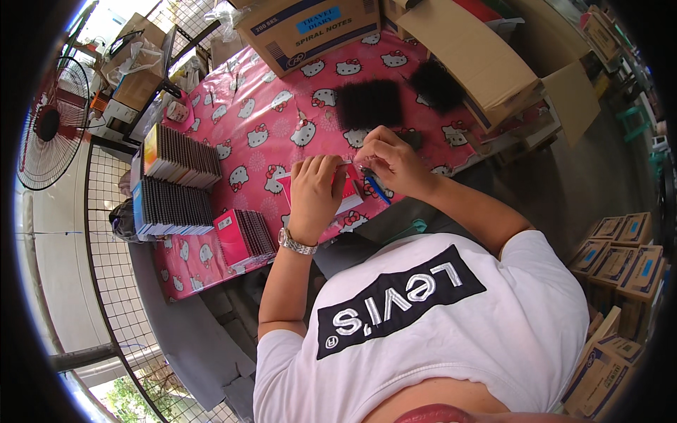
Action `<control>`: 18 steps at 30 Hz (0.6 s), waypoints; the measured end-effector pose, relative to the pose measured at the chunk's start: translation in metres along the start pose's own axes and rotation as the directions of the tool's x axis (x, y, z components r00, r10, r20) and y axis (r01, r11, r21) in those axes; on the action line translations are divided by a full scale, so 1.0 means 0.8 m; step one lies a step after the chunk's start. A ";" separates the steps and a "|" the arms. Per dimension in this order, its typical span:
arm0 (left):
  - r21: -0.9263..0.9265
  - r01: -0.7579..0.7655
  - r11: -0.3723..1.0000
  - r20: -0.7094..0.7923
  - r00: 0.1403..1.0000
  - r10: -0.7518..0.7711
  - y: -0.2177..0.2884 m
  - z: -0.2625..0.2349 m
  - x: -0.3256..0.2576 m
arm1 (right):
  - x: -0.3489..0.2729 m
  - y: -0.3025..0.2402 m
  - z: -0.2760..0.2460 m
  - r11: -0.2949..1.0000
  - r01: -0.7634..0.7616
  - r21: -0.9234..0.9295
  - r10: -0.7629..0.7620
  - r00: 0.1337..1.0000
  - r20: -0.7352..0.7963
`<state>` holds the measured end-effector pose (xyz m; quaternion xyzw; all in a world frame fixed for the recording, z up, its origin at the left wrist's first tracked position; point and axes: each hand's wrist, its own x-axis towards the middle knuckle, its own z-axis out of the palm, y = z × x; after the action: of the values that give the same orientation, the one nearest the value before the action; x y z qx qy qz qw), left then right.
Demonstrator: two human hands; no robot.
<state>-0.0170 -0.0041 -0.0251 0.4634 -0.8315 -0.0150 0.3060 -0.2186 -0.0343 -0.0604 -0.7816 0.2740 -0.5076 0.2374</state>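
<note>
My left hand, with a silver watch on its wrist, presses down with bent fingers on a red notebook lying on the table near me. Much of the notebook is hidden beneath that hand. Just right of it my right hand is closed in a pinch at the notebook's upper edge; what its fingertips hold is too small to make out. Below those fingers lies a blue-handled hand tool, its metal end by the fingertips; whether the hand grips it I cannot tell. Beyond lie two bundles of black spiral coils.
A pink patterned cloth covers the table. Stacks of spiral notebooks and a red notebook stack stand at left. Cardboard boxes line the far side; an open box is at far right. A fan stands left.
</note>
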 end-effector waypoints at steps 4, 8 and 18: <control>0.007 0.006 1.000 0.040 0.999 -0.006 0.003 -0.004 0.000 | 0.001 -0.002 0.001 0.999 -0.039 0.028 0.039 0.999 0.004; 0.011 -0.015 1.000 0.020 1.000 0.015 0.001 -0.001 -0.001 | -0.003 0.007 -0.005 0.992 -0.047 0.117 0.032 0.991 0.133; 0.074 -0.045 0.996 0.085 0.996 0.039 0.008 -0.005 -0.005 | 0.015 -0.048 -0.024 0.964 -0.194 -0.180 0.230 0.951 0.206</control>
<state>-0.0183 0.0040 -0.0219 0.4561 -0.8531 0.0040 0.2535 -0.2253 -0.0158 -0.0199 -0.8163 0.3670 -0.3640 0.2579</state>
